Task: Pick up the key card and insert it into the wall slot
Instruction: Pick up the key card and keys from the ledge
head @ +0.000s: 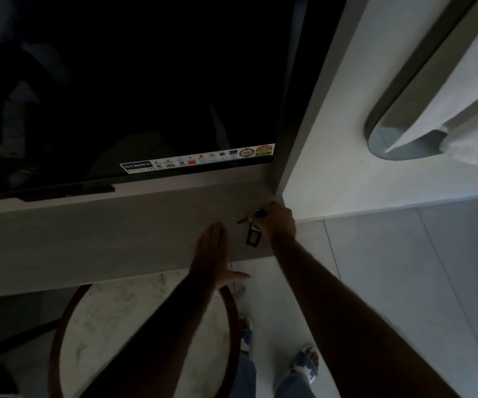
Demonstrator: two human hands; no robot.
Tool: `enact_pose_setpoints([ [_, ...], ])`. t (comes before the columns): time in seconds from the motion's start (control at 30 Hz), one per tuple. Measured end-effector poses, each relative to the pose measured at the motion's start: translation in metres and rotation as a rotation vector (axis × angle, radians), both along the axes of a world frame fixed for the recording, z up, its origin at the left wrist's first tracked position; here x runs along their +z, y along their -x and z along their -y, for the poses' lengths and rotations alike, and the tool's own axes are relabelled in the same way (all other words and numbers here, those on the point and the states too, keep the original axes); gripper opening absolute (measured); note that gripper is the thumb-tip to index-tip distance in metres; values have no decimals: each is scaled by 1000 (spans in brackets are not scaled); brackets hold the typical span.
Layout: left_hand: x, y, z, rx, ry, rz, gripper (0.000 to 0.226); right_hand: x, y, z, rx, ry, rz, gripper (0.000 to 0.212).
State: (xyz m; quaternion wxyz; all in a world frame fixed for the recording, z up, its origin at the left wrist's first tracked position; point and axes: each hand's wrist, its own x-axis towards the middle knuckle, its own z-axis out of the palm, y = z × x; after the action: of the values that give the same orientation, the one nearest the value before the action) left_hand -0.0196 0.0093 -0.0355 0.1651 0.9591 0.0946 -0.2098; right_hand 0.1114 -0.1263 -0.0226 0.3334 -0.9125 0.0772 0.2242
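A dark rectangular key card tag on a ring with a key lies at the right end of a grey shelf. My right hand is closed over the upper end of the bunch, fingers curled on it. My left hand rests flat on the shelf just left of it, fingers straight, thumb hanging over the front edge. No wall slot shows in this dim view.
A large dark TV screen with a sticker strip hangs above the shelf. A round marble-topped table with a dark red rim stands below. A white wall with a mirror is on the right. Tiled floor and my feet are below.
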Motion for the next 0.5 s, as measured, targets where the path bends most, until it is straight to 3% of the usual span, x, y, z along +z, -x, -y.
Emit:
enact_pose_setpoints([
  [0.27, 1, -1, -4, -19, 17, -23, 150, -11, -11, 6, -29, -104, -177, 44],
  [0.37, 9, -6, -4, 11, 61, -37, 149, -31, -12, 24, -116, -251, -216, 60],
  [0.5, 25, -18, 5, -31, 89, -38, 142, 0, -5, 54, -223, -388, -201, 32],
])
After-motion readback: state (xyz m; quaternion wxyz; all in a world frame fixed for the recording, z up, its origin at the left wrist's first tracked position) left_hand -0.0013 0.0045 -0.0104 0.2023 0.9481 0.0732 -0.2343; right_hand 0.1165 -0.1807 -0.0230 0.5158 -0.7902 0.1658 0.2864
